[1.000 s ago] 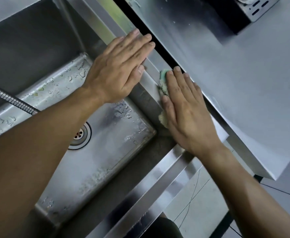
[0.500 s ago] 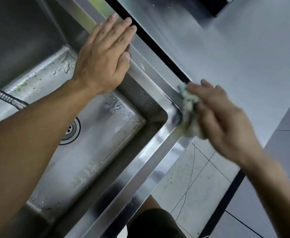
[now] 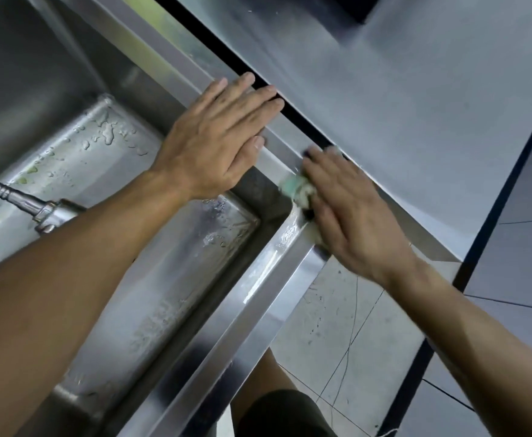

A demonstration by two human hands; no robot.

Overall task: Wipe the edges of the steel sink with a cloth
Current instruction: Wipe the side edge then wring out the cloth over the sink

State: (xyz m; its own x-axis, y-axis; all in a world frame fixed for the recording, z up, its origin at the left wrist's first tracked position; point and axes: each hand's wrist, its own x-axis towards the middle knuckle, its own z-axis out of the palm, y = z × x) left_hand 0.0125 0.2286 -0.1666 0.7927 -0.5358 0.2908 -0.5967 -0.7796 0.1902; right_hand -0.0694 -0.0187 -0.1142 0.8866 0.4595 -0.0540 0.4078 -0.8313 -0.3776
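The steel sink's rim (image 3: 258, 279) runs diagonally, with its near right corner under my right hand. My right hand (image 3: 349, 209) lies flat with straight fingers on a green and cream cloth (image 3: 299, 187), pressing it onto that corner of the rim. Most of the cloth is hidden under the palm. My left hand (image 3: 217, 137) rests flat, fingers straight, on the sink's right rim just beyond the cloth. The basin floor (image 3: 107, 159) is wet with drops.
A flexible metal hose with its fitting (image 3: 22, 200) reaches into the basin from the left. A steel counter (image 3: 400, 105) adjoins the sink on the right, across a dark gap. Tiled floor (image 3: 346, 326) and my leg (image 3: 277, 411) lie below.
My right hand moved with the cloth from the rim, off past the corner, then back onto the corner. The left hand stayed on the rim. The camera view shifted.
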